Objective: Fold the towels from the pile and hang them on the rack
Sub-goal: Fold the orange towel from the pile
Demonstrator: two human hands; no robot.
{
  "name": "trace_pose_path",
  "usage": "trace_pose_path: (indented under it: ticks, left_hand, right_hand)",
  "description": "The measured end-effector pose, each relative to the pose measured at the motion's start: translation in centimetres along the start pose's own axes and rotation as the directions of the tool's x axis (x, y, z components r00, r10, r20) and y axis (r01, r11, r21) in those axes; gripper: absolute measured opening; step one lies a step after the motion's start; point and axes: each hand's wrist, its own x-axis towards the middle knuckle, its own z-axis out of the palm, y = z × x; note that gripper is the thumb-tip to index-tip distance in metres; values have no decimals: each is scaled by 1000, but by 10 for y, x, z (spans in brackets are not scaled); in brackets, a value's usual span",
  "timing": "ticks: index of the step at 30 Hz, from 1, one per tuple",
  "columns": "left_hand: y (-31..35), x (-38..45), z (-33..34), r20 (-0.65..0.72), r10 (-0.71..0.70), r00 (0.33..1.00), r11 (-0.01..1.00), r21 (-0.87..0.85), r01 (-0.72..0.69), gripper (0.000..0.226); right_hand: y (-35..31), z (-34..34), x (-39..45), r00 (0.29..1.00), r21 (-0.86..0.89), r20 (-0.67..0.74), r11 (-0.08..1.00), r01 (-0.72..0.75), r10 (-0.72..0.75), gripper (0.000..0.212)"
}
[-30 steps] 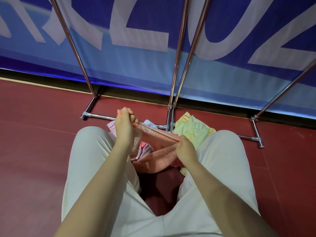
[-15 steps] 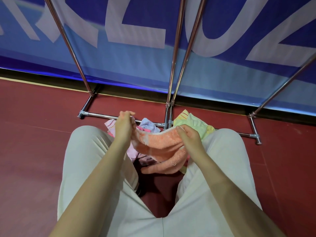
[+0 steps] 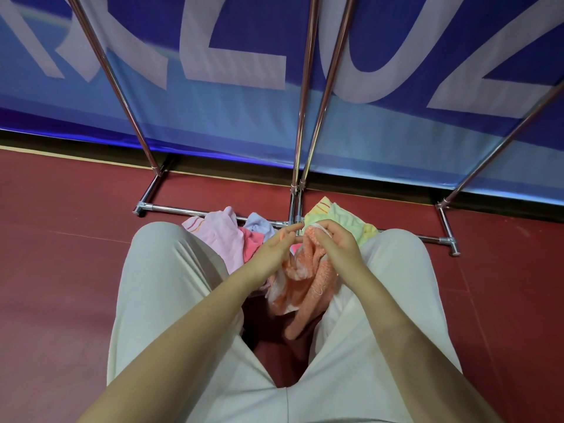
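1. Between my knees, my right hand [image 3: 337, 244] pinches the top edge of the orange towel [image 3: 308, 279], which hangs doubled down toward the floor [image 3: 61, 239].
2. My left hand [image 3: 273, 250] sits just beside it, fingers straight and relaxed, gripping nothing.
3. The pile [image 3: 232, 236] of pink, blue and green towels lies beyond my knees, against the rack [image 3: 302, 117]'s base bar.
4. I judge this as mid-fold: 1 towel in hand, none visibly hung.
5. Next, my left hand likely needs to catch the loose edge, match corners, and smooth the fold before I lift it to a rail, which is out of view.
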Motion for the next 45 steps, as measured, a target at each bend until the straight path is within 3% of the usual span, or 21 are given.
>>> trace_pose_path:
  ticks: [6, 12, 17, 22, 27, 31, 33, 36, 41, 43, 45]
  left_hand:
    - [4, -4, 0, -47, -56, 997, 998, -19, 56, 33]
    - [4, -10, -1, -183, 41, 982, 999, 19, -38, 27]
    - [9, -18, -7, -185, 82, 979, 996, 37, -76, 27]
    - [-2, -7, -24, -369, 183, 911, 982, 111, -152, 26]
    - [5, -14, -24, -415, 301, 858, 953, 117, -278, 19]
    - [11, -12, -26, -452, 100, 886, 975, -134, -178, 24]
    - [14, -12, -28, -482, 90, 872, 965, -173, -196, 20]
    - [16, -11, -34, -538, 90, 838, 960, -178, -218, 17]
    - [15, -9, -50, -625, -49, 779, 942, -287, -171, 20]
    - [14, -9, -53, -625, -44, 780, 942, -287, -176, 20]
    - [16, -11, -52, -613, -19, 790, 947, -264, -182, 18]
  right_hand:
    - [8, 0, 4, 999, -26, 31, 999, 19, -18, 17]
    - [13, 3, 9, 998, -50, -44, 998, 47, -49, 27]
    - [17, 9, 11, 998, -120, -46, 992, 44, -50, 20]
    - [22, 14, 11, 994, -298, 104, 955, 18, 14, 16]
    - [21, 23, 8, 974, -352, 216, 936, 18, 62, 35]
    - [38, 26, 9, 985, -597, 145, 802, 14, 91, 24]
    - [44, 27, 9, 983, -673, 122, 739, -20, 138, 27]
    - [37, 33, 8, 977, -526, 109, 845, -100, 184, 17]
    - [23, 40, 4, 977, -196, 111, 968, -160, 184, 16]
    - [24, 41, 4, 986, -175, 102, 978, -113, 132, 9]
    - [26, 41, 5, 988, -224, 100, 970, -92, 116, 15]
